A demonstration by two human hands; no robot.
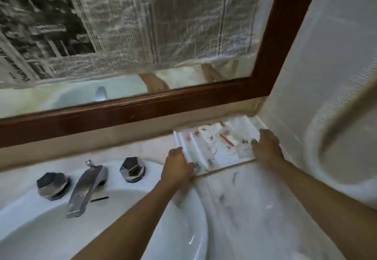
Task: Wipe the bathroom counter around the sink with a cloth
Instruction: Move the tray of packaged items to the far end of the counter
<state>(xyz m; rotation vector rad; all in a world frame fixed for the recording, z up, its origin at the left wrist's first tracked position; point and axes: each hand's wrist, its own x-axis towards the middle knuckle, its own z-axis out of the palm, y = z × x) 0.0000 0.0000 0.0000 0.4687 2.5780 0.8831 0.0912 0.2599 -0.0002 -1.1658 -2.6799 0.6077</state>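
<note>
Our fingers (184,153) of both hands clamped on opposite ends of clear tray (216,143), left hand (177,167), right hand (265,149). No cloth visible near either; wiping apparently not begun, we judge clearing first. Tabletop (244,198) below fingers: pale marble, dark smudges. Sink (122,229) left of them.

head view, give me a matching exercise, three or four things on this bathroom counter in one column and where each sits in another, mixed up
Things:
1. clear tray
2. faucet spout
3. mirror frame
4. left hand

Places:
A. over the sink basin, between two faceted knobs
B. back right corner of the counter
C. on the tray's near left edge
D. along the wall above the backsplash

Pairs: 1-B, 2-A, 3-D, 4-C
</note>
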